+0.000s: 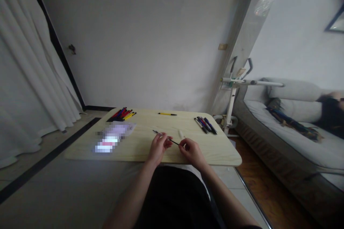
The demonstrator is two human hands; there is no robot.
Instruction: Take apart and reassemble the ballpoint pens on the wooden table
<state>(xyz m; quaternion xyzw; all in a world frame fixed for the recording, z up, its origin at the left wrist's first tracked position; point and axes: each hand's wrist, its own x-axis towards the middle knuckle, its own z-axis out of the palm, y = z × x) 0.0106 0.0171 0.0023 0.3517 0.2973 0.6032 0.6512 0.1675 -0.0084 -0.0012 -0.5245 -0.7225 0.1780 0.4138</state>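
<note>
My left hand [159, 146] is closed around a slim pen [156, 131], its tip sticking out to the upper left of the fingers. From the other side of that hand a thin dark rod [175, 143], like a pen refill, runs across to my right hand [192, 151], which pinches its end. Whether rod and pen are one piece is hidden by the left fingers. Just beyond the right hand lies a small whitish piece [180, 134]. A yellow pen [167, 114] with a dark end rests near the table's far edge.
On the pale wooden table [129, 150], several red, yellow and dark pens [122, 114] lie at the far left and several dark pens [205, 125] at the right. A blurred lit phone [107, 144] is at left. Exercise equipment [231, 103] and a sofa [290, 114] with a person stand right.
</note>
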